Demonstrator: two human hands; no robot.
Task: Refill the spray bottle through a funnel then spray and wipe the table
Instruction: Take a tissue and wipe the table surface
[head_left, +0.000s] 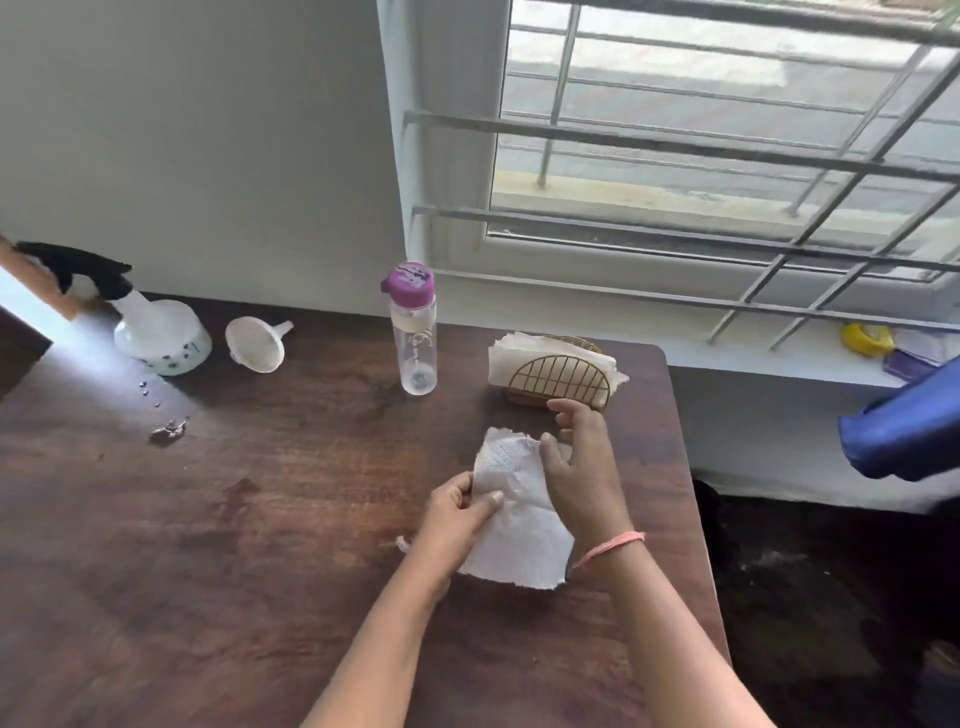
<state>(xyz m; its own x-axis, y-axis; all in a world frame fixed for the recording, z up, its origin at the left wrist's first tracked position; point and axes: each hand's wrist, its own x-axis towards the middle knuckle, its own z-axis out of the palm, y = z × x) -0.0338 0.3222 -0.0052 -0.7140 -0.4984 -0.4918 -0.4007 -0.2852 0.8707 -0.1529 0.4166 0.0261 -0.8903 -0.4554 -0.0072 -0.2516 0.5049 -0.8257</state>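
A white paper napkin (519, 525) hangs between both hands above the dark wooden table (208, 519). My left hand (457, 512) pinches its left edge. My right hand (582, 462) pinches its top right corner with the thumb. The spray bottle (156, 327), white with a black trigger head, stands at the table's far left. A white funnel (257, 344) lies on its side beside it. A clear water bottle (414, 332) with a purple cap stands upright at the back middle.
A gold wire napkin holder (561, 379) with several napkins stands just beyond my right hand. Water drops (166, 426) lie on the table near the spray bottle. A barred window and a white ledge with a yellow object (865, 338) are at the right. A blue thing (909, 431) is at the far right.
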